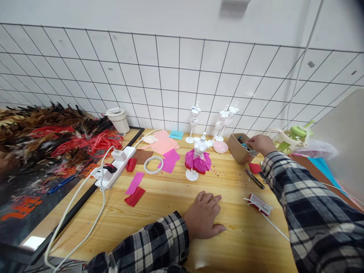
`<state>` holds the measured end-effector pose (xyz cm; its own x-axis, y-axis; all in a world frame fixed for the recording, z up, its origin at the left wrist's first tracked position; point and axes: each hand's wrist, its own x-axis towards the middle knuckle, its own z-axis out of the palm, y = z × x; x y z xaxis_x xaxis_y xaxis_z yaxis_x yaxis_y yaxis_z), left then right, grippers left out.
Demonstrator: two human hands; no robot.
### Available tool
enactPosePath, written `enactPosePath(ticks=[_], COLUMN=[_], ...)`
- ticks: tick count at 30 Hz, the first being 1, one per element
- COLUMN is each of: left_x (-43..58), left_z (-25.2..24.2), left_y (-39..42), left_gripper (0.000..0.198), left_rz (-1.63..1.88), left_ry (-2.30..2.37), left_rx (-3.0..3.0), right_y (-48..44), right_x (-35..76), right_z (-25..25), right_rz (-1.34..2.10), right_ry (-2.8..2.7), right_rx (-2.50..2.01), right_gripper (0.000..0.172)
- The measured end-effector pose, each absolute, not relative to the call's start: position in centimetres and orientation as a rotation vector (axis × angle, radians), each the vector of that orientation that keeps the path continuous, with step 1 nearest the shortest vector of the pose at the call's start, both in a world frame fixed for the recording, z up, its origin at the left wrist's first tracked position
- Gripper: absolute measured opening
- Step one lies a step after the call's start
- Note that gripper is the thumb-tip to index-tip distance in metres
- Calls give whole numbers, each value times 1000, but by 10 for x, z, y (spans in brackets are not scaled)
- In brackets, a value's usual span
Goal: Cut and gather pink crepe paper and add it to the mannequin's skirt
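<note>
My left hand (pixel 203 215) lies flat on the wooden table, palm down, fingers spread, holding nothing. My right hand (pixel 261 144) is at the small cardboard box (pixel 237 151) on the right, its fingers bent together over the box's opening. Whatever is between those fingertips is hidden. Small items in the box are too unclear to name. In front of my left hand stands a small white mannequin (pixel 202 146) on a round base, dressed in a ruffled magenta and red paper skirt (pixel 198 162). Several tiny red scraps lie around it.
White mannequins (pixel 193 120) stand by the wall beside a pink dish (pixel 220 147). Leftwards are crepe paper pieces (pixel 162 142), a tape roll (pixel 153 158) and a power strip (pixel 119 165). A utility knife (pixel 255 179), a glue gun (pixel 260 204) and a green-lidded jug (pixel 295 137) sit right. A co-worker's hand (pixel 6 163) is near feathers (pixel 57 117).
</note>
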<state>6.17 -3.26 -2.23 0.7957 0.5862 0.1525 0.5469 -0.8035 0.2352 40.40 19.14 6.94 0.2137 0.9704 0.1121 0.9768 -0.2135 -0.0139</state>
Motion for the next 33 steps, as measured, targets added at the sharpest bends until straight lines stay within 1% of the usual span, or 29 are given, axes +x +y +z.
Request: enactPosePath(ticks=[2,4,7,10,12,14,17,19,20,22,23,26,28,29,31,33], left_x=[62,61,61,60,60,61,61,61,61,61,61,62,62,62,61,61], left_z=[-22,-22,-22,-22,-22,-22,-23,-24,-24,-24,-24,-24,-24,-24,-25,-25], left_y=[-33,-33,-33,-33,-33,-33,-32,-32,-32,-32,-32,-32,-32,-32,-32,-31], left_gripper=[60,61,61,61,61,61,61,61,61,60,59,58,58,58,57,57], left_rz=[319,315,324,333,333,332,336,339,341,342,340,330,328,328,334,338], left_ry=[892,893,889,884,886,886,882,879,878,873,872,882,891,890,884,874], left_rx=[2801,2799,2797,2798,2799,2798,2796,2793,2791,2791,2792,2796,2797,2796,2796,2793], right_y=[194,195,194,191,189,185,166,145,133,109,97,69,57,53,49,49], right_x=[403,402,400,399,397,393,386,384,384,388,391,405,415,419,425,430], right_z=[70,71,72,74,77,82,92,93,90,75,64,26,6,-1,-6,-5], right_rz=[-34,-22,-133,-199,-128,-68,-194,-260,-234,-34,75,241,433,477,439,335], right_ry=[-1926,-1928,-1952,-1899,-1932,-1978,-1876,-1856,-1880,-2015,-2075,-2037,-1990,-1937,-1877,-1850], right_rx=[-2364,-2315,-2284,-2377,-2403,-2374,-2279,-2247,-2284,-2436,-2519,-2673,-2650,-2646,-2641,-2654], right_gripper=[30,34,34,35,33,35,42,39,39,41,40,33,24,21,15,15])
